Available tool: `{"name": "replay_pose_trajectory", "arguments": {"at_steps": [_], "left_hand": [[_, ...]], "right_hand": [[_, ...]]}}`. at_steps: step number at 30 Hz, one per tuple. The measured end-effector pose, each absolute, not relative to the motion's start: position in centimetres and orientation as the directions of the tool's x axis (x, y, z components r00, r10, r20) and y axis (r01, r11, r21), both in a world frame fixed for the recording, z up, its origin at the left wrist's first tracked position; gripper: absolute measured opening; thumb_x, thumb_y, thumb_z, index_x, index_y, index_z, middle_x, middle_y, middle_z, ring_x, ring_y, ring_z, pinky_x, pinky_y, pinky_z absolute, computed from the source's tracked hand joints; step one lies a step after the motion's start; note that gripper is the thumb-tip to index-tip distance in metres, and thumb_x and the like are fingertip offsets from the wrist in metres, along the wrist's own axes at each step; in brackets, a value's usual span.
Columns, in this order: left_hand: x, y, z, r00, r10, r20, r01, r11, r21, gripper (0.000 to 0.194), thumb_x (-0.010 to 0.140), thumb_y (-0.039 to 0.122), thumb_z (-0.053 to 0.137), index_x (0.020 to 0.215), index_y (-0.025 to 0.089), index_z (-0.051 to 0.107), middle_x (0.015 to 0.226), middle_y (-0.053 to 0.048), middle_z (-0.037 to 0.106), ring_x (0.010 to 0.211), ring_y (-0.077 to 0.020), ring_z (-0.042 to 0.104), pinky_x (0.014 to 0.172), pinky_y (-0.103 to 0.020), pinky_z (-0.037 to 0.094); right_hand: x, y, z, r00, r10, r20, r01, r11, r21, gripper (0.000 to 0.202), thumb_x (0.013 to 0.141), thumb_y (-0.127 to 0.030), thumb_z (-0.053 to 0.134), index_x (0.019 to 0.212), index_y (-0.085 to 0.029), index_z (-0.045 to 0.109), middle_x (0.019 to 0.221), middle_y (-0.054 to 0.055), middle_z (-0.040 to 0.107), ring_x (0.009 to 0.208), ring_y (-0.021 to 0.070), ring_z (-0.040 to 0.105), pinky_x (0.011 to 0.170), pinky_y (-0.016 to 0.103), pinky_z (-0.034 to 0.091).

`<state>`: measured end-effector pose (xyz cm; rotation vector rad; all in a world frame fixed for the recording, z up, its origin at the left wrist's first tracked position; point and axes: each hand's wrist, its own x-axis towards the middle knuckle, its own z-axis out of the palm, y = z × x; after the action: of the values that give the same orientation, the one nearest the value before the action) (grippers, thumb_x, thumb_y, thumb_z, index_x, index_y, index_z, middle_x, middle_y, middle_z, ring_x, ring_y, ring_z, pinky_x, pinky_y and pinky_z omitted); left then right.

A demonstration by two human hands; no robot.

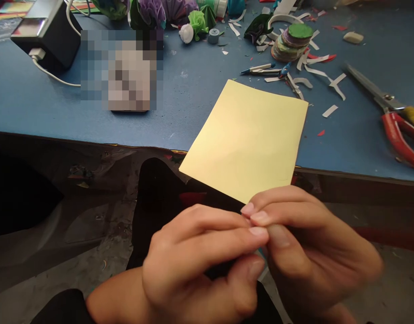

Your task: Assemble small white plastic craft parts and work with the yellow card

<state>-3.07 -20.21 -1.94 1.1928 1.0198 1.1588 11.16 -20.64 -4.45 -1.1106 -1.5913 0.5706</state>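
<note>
In front of me, below the table edge, my left hand (pixel 203 256) and my right hand (pixel 304 243) meet with their fingertips pressed together. Both are closed in a pinch, and whatever lies between the fingers is hidden. A small bit of blue shows just under the fingertips, too little to name. Right behind my hands a sheet of yellow paper (pixel 250 135) lies on the blue table (pixel 180 121), its near corner sticking out past the edge.
Red-handled scissors (pixel 398 121) lie open at the right. A blue drawing compass (pixel 265 69), white paper scraps (pixel 330 111), a roll with a green top (pixel 291 42) and an eraser (pixel 353 37) are farther back. Paper flowers (pixel 197 23) line the back; a black box (pixel 46 38) with a cable stands left.
</note>
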Motion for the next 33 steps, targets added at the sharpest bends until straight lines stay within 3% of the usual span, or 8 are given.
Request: {"name": "replay_pose_trajectory", "arguments": {"at_steps": [3,7,12,20,33], "left_hand": [[-3.2,-20.7,-3.0,0.164,0.985,0.054,-0.249,-0.011,0.969,0.029,0.070,0.004,0.070,0.089,0.025,0.074,0.082,0.001,0.070,0.065,-0.0109,0.065,0.059,-0.018,0.055],[-3.3,-20.9,-3.8,0.294,0.949,-0.110,-0.412,0.230,0.882,0.014,0.079,0.015,0.066,0.086,0.026,0.071,0.083,0.003,0.065,0.059,-0.0072,0.062,0.055,-0.016,0.054],[-3.2,-20.6,-3.7,0.363,0.912,-0.192,-0.519,0.369,0.771,0.006,0.082,0.022,0.065,0.083,0.025,0.071,0.077,0.005,0.063,0.061,-0.0035,0.059,0.056,-0.011,0.054],[-3.2,-20.4,-4.0,0.405,0.899,-0.165,-0.586,0.394,0.708,0.008,0.082,0.021,0.064,0.082,0.022,0.072,0.074,0.004,0.062,0.059,-0.0025,0.058,0.053,-0.008,0.052],[-3.3,-20.6,-4.3,0.327,0.940,-0.094,-0.517,0.261,0.815,0.013,0.082,0.017,0.064,0.087,0.026,0.072,0.080,0.003,0.063,0.059,-0.0038,0.058,0.053,-0.011,0.054]], "right_hand": [[10.4,-20.7,-4.9,0.044,0.894,0.446,0.060,0.443,-0.895,0.016,0.087,-0.010,0.053,0.088,-0.020,0.064,0.082,-0.002,0.065,0.076,0.0088,0.059,0.068,0.021,0.052],[10.1,-20.8,-5.3,0.030,0.912,0.410,-0.153,0.409,-0.900,0.018,0.086,-0.007,0.054,0.095,-0.017,0.066,0.088,0.000,0.063,0.083,0.0085,0.058,0.073,0.022,0.052],[10.0,-20.8,-5.5,0.023,0.916,0.401,-0.159,0.399,-0.903,0.018,0.086,-0.007,0.055,0.096,-0.018,0.066,0.089,-0.001,0.063,0.083,0.0082,0.058,0.076,0.022,0.053],[10.1,-21.1,-5.9,0.028,0.919,0.393,-0.140,0.393,-0.909,0.019,0.086,-0.008,0.057,0.097,-0.019,0.066,0.090,-0.002,0.064,0.083,0.0090,0.059,0.077,0.022,0.054],[10.3,-21.1,-5.8,0.014,0.898,0.440,-0.070,0.440,-0.895,0.022,0.083,-0.006,0.060,0.099,-0.020,0.067,0.094,-0.004,0.065,0.086,0.0072,0.059,0.076,0.021,0.054]]}}
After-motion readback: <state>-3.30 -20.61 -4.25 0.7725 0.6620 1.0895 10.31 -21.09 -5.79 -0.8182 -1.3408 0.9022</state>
